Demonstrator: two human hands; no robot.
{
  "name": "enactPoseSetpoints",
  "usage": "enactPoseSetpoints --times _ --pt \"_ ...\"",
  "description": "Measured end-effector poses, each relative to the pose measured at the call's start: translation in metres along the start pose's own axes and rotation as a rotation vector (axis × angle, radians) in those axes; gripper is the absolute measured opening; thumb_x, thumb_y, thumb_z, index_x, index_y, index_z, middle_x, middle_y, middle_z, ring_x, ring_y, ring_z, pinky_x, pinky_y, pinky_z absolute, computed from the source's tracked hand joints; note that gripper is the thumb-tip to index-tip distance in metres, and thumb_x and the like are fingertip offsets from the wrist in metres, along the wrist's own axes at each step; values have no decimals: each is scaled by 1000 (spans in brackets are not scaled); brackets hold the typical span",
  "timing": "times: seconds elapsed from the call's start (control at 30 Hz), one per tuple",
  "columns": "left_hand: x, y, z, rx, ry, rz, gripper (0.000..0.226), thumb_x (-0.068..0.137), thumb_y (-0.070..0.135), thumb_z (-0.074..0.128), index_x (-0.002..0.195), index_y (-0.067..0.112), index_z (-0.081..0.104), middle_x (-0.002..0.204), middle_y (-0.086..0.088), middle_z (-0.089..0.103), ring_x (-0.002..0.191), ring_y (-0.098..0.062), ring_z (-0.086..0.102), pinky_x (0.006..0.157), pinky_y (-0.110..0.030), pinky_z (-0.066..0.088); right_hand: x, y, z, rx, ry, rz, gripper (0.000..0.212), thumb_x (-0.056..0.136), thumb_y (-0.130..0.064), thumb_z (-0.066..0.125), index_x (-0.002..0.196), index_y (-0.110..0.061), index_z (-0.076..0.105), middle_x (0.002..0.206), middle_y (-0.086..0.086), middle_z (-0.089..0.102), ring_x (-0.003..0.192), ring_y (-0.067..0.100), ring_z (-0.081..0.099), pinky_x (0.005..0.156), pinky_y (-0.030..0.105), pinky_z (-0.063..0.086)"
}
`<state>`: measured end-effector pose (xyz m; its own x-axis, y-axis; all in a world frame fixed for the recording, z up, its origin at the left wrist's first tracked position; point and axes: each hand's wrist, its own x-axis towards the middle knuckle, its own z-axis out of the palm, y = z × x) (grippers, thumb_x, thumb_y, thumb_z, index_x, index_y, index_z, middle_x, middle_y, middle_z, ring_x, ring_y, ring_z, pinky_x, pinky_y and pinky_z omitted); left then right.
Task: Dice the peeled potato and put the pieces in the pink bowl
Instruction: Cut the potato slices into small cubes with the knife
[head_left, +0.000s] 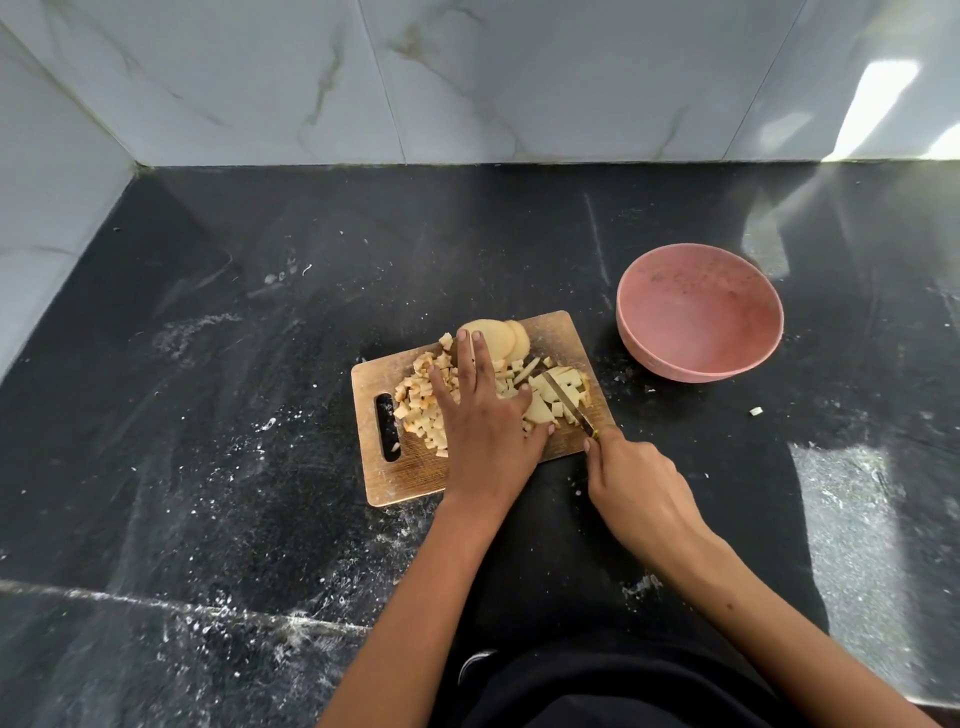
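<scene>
On the wooden cutting board (395, 480), the left hand (480, 421) lies flat with its palm down and fingers stretched straight forward, pressing on the diced potato pieces (421, 402) heaped across the board's left and middle. Its forearm runs back toward the body at a slight slant. Just beyond its fingertips lie 2 round potato slices (498, 335), overlapping near the board's far edge.

To the right of that flat hand, the right hand (636, 491) is curled tight round the handle of a knife (566, 402), index finger extended toward the blade's base. The wrist is bent so the blade angles forward and left from the grip, lying across cut potato strips (563, 387) at the board's right side. The thumb of the left hand reaches close to the blade, with pale pieces between them.

Farther forward and right of the knife grip, off the board, stands the pink bowl (698, 312) on the dark countertop (234, 389), no potato visible inside it. 1 stray pale bit (756, 411) lies on the counter right of the knife hand.
</scene>
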<state>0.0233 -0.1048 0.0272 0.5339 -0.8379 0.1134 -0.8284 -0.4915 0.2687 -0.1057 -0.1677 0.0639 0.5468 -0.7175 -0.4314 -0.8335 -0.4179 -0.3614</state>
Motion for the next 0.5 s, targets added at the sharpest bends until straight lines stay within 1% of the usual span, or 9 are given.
enactPoseSetpoints --times 0.1,0.17,0.23,0.3,0.4,0.5 --pt "-1 2 2 30 5 -5 37 81 42 70 110 20 71 156 -26 12 147 -37 -5 112 -55 -11 1 -3 -2 16 21 7 29 103 -32 30 109 -10 46 96 12 61 86 33 60 65 35 40" --pt "-2 2 3 37 1 -16 39 82 43 69 114 20 70 155 -27 13 147 -38 -5 112 -56 -11 -1 -6 -3 36 26 -20 26 103 -33 30 106 -11 45 94 12 61 87 33 60 65 35 40" --pt "-1 3 3 21 -12 -23 39 83 42 68 115 20 69 155 -27 12 146 -38 -7 111 -55 -12 -3 -13 -3 47 -2 -44 21 103 -33 30 98 -15 41 88 7 55 87 32 60 67 35 41" --pt "-2 3 3 -5 -21 -38 38 84 40 68 116 20 69 156 -27 11 146 -38 -8 112 -56 -11 -1 -16 -2 43 -24 -37 19 103 -31 31 96 -17 41 91 8 55 88 32 59 67 34 40" --pt "-2 4 2 -54 -26 -68 38 84 38 69 117 21 68 156 -27 8 146 -37 -10 112 -56 -10 7 -12 -3 6 -3 2 26 103 -30 31 104 -10 48 102 13 61 92 33 60 68 34 39" --pt "-2 4 2 -72 -32 -85 37 85 39 68 118 23 68 156 -25 4 145 -36 -14 111 -54 -14 10 -7 -6 0 11 25 29 103 -30 30 109 -8 49 103 15 62 92 33 61 67 35 41"
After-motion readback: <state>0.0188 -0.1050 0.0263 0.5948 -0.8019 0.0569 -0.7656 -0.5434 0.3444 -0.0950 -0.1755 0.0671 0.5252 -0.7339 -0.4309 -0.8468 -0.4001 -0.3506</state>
